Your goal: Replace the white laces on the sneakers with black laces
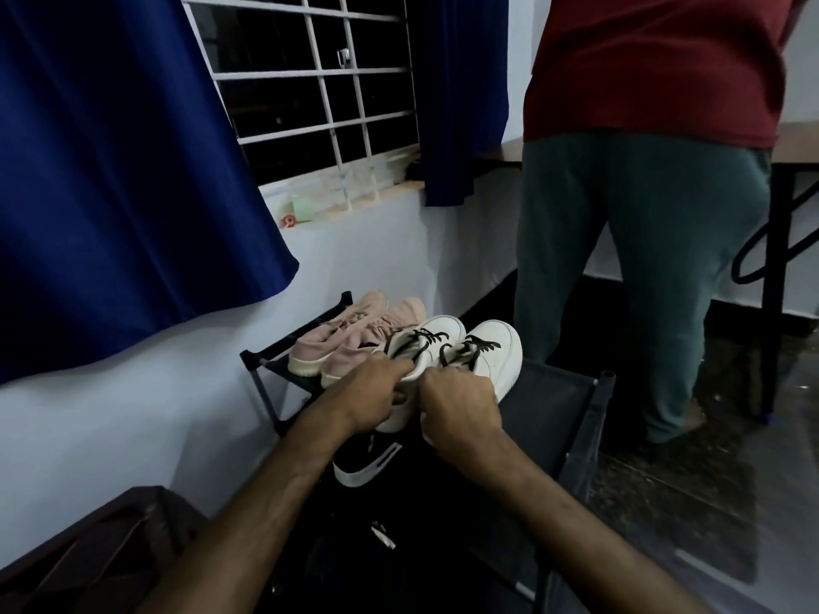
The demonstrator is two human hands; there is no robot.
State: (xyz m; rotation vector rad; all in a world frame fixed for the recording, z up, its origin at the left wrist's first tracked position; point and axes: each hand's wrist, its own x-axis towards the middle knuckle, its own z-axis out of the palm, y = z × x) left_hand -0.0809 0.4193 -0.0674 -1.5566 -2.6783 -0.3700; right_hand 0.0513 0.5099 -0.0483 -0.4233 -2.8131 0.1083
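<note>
2 white sneakers are being held side by side over the top shelf of a black shoe rack [563, 392], toes pointing away from the camera. The left sneaker [436, 343] is being grasped at the heel by the left hand [376, 392], with the fingers curled round the collar. The right sneaker [496, 352] is being grasped at the heel by the right hand [461, 405], with the fingers clenched round the back edge. The 2 sneakers are being positioned just beside each other, and the 2 hands are nearly touching. Both sneakers are being shown fitted with black laces [425, 336], crossed over the tongues. Whether the soles are resting on the shelf cannot be told, since the heels are being covered by the hands. 2 pink shoes [354, 334] are lying on the same shelf, just beside the left sneaker, on the wall side. 1 black shoe [368, 463] with a white sole is lying on a lower level, beneath the left hand. A blue curtain [111, 170] is hanging at the left, beside a window grille [319, 73]. A person [642, 170] in a red shirt and green trousers is standing at the right, near a table [793, 148].
</note>
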